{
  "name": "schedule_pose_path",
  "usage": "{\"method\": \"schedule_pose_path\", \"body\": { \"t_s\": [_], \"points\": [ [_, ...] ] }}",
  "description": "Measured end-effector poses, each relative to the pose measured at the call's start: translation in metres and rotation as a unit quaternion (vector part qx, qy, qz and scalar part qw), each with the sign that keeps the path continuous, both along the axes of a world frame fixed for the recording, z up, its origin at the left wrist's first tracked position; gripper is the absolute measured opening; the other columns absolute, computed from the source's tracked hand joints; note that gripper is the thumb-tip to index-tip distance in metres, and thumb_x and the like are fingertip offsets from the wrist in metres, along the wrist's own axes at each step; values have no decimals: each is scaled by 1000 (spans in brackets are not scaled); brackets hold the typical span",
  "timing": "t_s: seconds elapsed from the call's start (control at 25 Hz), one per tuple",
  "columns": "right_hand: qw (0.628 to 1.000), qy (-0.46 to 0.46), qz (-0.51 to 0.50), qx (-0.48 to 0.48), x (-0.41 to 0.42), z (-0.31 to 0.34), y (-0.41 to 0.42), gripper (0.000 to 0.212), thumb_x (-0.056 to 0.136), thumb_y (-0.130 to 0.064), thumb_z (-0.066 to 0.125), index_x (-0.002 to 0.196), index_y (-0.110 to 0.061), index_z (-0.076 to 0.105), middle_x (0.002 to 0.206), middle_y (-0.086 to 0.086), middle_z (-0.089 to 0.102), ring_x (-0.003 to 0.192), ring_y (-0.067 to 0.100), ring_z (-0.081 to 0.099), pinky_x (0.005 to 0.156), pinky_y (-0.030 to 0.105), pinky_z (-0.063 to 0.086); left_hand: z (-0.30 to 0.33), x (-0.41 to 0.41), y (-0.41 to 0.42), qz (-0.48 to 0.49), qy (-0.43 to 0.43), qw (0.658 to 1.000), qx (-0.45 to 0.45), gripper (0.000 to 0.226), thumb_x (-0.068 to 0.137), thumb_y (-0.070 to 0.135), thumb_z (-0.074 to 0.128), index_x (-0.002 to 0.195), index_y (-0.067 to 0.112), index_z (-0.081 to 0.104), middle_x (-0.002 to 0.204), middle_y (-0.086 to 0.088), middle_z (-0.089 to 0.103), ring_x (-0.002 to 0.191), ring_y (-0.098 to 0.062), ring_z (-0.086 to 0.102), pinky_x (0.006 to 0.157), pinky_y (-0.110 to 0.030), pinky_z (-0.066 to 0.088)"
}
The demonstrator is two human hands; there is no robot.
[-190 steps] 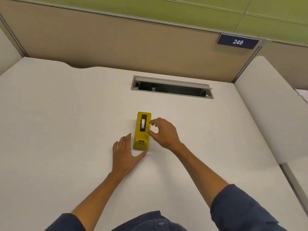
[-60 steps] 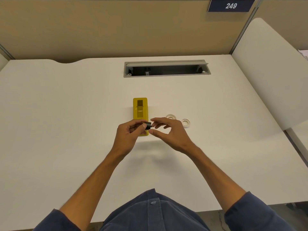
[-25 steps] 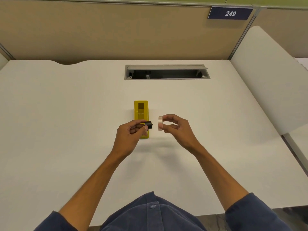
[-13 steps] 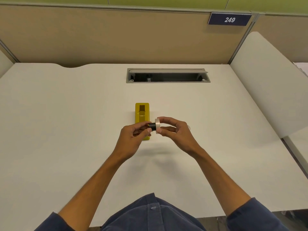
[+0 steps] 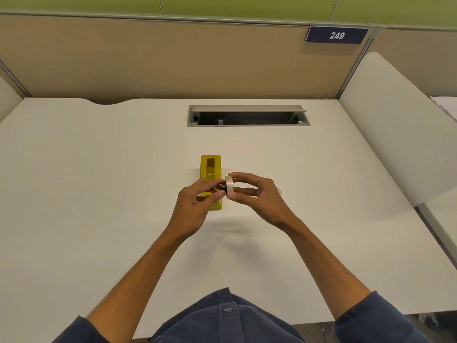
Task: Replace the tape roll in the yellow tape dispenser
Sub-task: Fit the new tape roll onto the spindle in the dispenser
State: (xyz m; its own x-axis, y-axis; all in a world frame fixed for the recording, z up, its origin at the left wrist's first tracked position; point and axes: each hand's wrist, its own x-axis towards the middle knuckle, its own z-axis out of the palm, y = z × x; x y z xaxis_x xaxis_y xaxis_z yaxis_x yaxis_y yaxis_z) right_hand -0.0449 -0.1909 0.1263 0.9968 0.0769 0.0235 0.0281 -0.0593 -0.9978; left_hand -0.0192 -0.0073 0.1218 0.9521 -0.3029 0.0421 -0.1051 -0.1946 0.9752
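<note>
Near the middle of the white desk (image 5: 99, 169), a little toward its front edge, the yellow dispenser (image 5: 211, 169) stands lengthwise, its far end pointing at the back edge and its near end partly covered by the left hand (image 5: 194, 206). Its roll slot shows dark and holds no roll. Both hands meet just above the dispenser's near end. The left hand pinches a small black hub (image 5: 223, 187) between thumb and curled fingers, the hub pointing to the right. The right hand (image 5: 257, 196) holds a pale tape roll (image 5: 229, 187) on edge, thumb below and forefinger over the top, its other fingers loosely bent behind. The roll sits against the hub's right end; whether the hub is already inside the roll's core cannot be told. Just beyond the right hand, a pale ring (image 5: 279, 191) lies on the desk, mostly hidden by the knuckles. Toward the back edge, right of centre, a grey cable tray (image 5: 247, 117) is let into the desktop with its lid raised, showing a dark inside. A tan partition (image 5: 148, 60) runs along the back edge, bearing a dark plate (image 5: 336, 35) that reads 249 toward the right corner. A white panel (image 5: 395, 100) borders the right edge. Both forearms are bare, with dark blue sleeves (image 5: 371, 315) pushed up near the front edge.
</note>
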Motion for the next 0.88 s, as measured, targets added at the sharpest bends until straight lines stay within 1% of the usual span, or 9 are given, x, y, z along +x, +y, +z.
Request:
{"method": "schedule_pose_path", "body": {
  "t_s": [0.08,0.16,0.28,0.36,0.44,0.6,0.64,0.72,0.88],
  "points": [
    [1000,1,-3,4,0,0,1,41,78,-24,78,116,-27,64,105,-22,70,95,6,69,69,15,54,0,0,0,-2,1,1000,-1,30,87,15,63,117,16,67,114,-1,67,106,-16,62,89,-29,52],
    [1000,7,-12,12,-1,0,2,42,77,-25,79,116,-27,63,104,-20,72,93,9,70,66,19,55,1,-1,1,-1,-3,1000,-7,29,86,14,64,114,20,67,112,2,69,105,-11,63,88,-24,53],
    [999,-10,-32,-5,-2,1,5,45,72,-31,82,113,-25,65,106,-9,73,96,10,69,73,21,56,1,-1,2,11,-11,1000,-7,30,85,15,65,114,22,67,111,4,69,105,-9,64,88,-19,52],
    [996,-35,-57,-52,-4,3,10,47,70,-40,82,112,-27,65,108,-12,71,100,5,67,75,18,56,-1,-2,2,23,-18,1000,-4,31,85,16,65,116,23,66,111,6,69,105,-8,63,87,-17,51],
    [982,-78,-110,-129,-9,4,16,45,71,-50,78,110,-31,64,107,-18,69,99,0,64,71,15,55,-1,-3,3,33,-25,999,-5,33,85,19,66,116,27,64,111,8,68,106,-6,63,86,-16,51],
    [904,-179,-224,-318,-13,0,33,35,76,-61,67,95,-31,65,87,-16,67,74,0,61,54,14,47,-9,-3,4,43,-34,998,-6,32,86,16,65,118,17,66,115,1,68,108,-13,63,93,-30,53],
    [892,-180,-236,-340,-13,1,37,33,76,-61,66,92,-32,65,83,-16,67,69,1,60,53,16,46,-10,-3,4,46,-39,998,-6,32,86,14,65,117,16,66,114,0,69,108,-14,64,92,-32,54],
    [894,-156,-241,-344,-5,1,44,29,77,-58,68,89,-31,65,78,-15,68,64,2,61,52,22,49,-13,4,4,59,-39,997,-12,31,85,11,66,116,14,67,113,-1,69,106,-14,65,91,-34,55],
    [896,-119,-255,-344,1,0,48,23,80,-51,67,88,-29,68,74,-11,72,65,4,65,56,30,54,-14,8,2,71,-72,995,-6,32,83,11,69,115,13,67,111,-2,69,102,-13,66,89,-30,55]
  ]
}}
